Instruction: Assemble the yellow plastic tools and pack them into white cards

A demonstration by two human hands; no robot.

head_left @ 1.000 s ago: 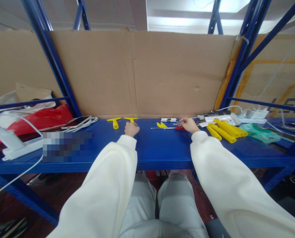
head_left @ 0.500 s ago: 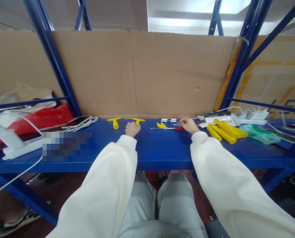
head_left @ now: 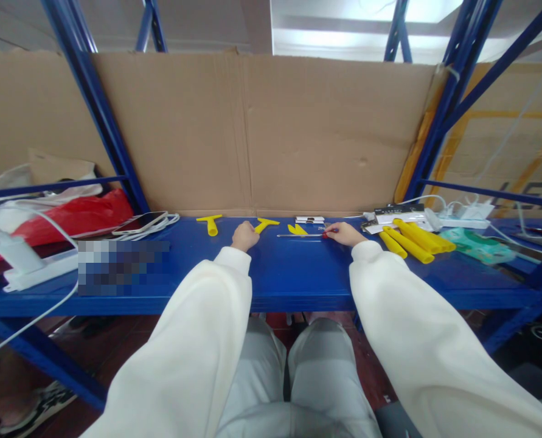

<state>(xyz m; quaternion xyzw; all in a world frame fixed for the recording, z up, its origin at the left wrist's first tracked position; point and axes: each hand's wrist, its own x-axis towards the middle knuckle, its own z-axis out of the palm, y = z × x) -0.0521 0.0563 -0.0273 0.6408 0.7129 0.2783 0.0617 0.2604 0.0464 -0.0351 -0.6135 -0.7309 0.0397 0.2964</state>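
My left hand (head_left: 246, 236) is closed on the stem of a yellow T-shaped scraper head (head_left: 267, 223), whose crossbar sticks out to the right. A second such yellow T-shaped piece (head_left: 212, 227) lies to the left on the blue shelf. The fingers of my right hand (head_left: 346, 233) are closed round the red handle of a screwdriver (head_left: 300, 235). Its thin shaft points left along the shelf, and most of the handle is hidden by the fingers. Just behind the shaft lie small pointed yellow pieces (head_left: 297, 229).
Several yellow tube handles (head_left: 419, 239) lie right of my right hand, beside a green packet (head_left: 478, 245) and a white power strip (head_left: 465, 222). A small white case (head_left: 309, 219) sits at the back. Red bag (head_left: 76, 216) and cables are left; cardboard (head_left: 307, 134) stands behind.
The yellow scraper head in my left hand has turned and shifted right, its crossbar now tilted. My right hand has gone from small items above the screwdriver to its red handle.
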